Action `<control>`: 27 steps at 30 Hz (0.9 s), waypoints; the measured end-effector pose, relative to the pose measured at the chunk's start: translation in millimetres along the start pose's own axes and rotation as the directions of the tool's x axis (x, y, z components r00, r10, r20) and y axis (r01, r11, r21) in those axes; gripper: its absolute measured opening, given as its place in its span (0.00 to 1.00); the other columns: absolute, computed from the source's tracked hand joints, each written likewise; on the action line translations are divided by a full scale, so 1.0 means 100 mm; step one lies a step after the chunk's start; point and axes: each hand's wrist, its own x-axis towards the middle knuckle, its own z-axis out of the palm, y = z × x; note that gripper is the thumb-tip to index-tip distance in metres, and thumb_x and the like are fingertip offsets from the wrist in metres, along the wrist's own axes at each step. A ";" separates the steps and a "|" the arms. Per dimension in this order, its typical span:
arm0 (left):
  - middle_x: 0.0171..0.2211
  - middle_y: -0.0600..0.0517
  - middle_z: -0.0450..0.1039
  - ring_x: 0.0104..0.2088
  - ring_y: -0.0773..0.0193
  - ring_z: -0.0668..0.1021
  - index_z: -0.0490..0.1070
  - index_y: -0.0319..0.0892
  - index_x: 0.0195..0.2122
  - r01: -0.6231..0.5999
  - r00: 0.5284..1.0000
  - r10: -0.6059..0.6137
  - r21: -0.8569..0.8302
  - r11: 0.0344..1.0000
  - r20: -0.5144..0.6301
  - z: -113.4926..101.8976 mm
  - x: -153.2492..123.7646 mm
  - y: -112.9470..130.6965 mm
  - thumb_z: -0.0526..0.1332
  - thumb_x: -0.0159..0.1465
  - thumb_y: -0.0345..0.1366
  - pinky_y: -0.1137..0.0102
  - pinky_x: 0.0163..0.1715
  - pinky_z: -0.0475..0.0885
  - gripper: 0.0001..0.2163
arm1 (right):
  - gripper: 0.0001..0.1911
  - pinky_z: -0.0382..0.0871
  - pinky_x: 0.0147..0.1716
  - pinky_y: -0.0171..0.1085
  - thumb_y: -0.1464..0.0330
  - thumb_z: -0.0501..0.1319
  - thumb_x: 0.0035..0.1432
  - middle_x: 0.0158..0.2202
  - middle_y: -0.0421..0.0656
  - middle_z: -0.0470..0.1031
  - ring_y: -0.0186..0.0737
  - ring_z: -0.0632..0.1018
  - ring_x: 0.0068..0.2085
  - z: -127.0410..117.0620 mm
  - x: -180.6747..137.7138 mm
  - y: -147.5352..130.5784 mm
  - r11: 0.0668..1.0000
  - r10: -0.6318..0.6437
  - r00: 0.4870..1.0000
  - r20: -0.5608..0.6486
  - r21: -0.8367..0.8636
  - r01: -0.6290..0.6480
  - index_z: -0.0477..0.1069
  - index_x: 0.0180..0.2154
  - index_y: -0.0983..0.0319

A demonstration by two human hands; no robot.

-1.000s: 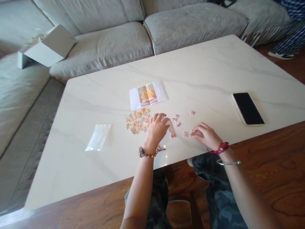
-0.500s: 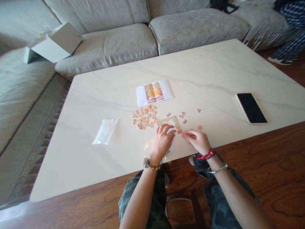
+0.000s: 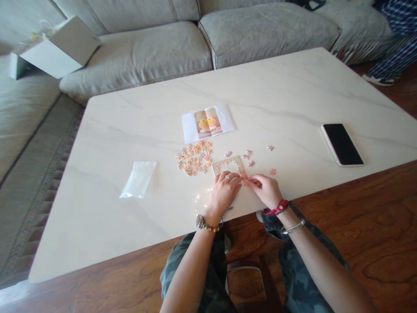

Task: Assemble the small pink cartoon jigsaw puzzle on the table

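Observation:
A partly joined jigsaw puzzle [image 3: 224, 164], a pale border with a gap in its middle, lies on the table near me. My left hand [image 3: 224, 189] rests over its near side, fingers bent and a little apart, the fingertips at its right edge. My right hand [image 3: 265, 189] pinches a small pink puzzle piece [image 3: 246, 182] against the puzzle's lower right corner; the fingers partly hide it. Beyond the puzzle are several loose purple pieces [image 3: 251, 164], and a pink piece [image 3: 273, 171] lies to the right. A heap of orange and pink puzzle pieces [image 3: 194, 158] spreads to the left.
A folded picture sheet [image 3: 189, 127] showing yellow figures lies behind the heap. Left is a clear plastic bag [image 3: 137, 179]; far right, a phone [image 3: 342, 144]. The white table [image 3: 97, 174] stands before a grey sofa [image 3: 156, 56] holding a white box [image 3: 61, 48]. A person's leg [image 3: 395, 54] shows at upper right.
My right hand has moved left, bringing the pink piece up to the puzzle's corner. The left hand's fingers have lowered and flattened onto the puzzle. The view has shifted slightly.

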 end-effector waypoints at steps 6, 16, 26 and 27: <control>0.40 0.52 0.72 0.44 0.60 0.68 0.71 0.45 0.36 0.050 0.999 -0.050 -0.004 0.999 -0.013 0.03 0.02 0.05 0.54 0.61 0.38 0.63 0.44 0.62 0.08 | 0.05 0.66 0.27 0.34 0.67 0.57 0.52 0.25 0.44 0.74 0.36 0.73 0.25 0.03 0.01 0.02 0.993 -0.067 0.997 -0.035 -0.095 0.063 0.70 0.27 0.61; 0.39 0.51 0.73 0.44 0.59 0.68 0.71 0.46 0.36 0.084 0.995 -0.083 0.027 0.996 -0.046 0.04 0.05 0.09 0.54 0.61 0.35 0.63 0.42 0.63 0.07 | 0.04 0.65 0.27 0.35 0.69 0.57 0.50 0.22 0.41 0.71 0.35 0.71 0.23 0.07 0.06 0.04 0.989 -0.093 0.993 -0.075 -0.118 0.084 0.70 0.29 0.61; 0.40 0.52 0.72 0.43 0.60 0.68 0.72 0.46 0.35 0.104 0.993 -0.104 -0.015 0.995 -0.048 0.05 0.06 0.07 0.55 0.60 0.33 0.63 0.43 0.64 0.07 | 0.03 0.61 0.19 0.31 0.69 0.59 0.45 0.17 0.36 0.68 0.31 0.68 0.18 0.02 0.18 0.02 0.987 0.150 0.987 0.058 0.047 -0.153 0.66 0.25 0.61; 0.40 0.52 0.72 0.44 0.60 0.68 0.72 0.46 0.35 0.105 0.993 -0.106 -0.015 0.994 -0.045 0.05 0.06 0.07 0.55 0.60 0.33 0.63 0.43 0.64 0.06 | 0.03 0.60 0.19 0.31 0.69 0.59 0.44 0.17 0.36 0.68 0.31 0.68 0.18 0.02 0.19 0.01 0.987 0.153 0.986 0.070 0.044 -0.156 0.66 0.24 0.61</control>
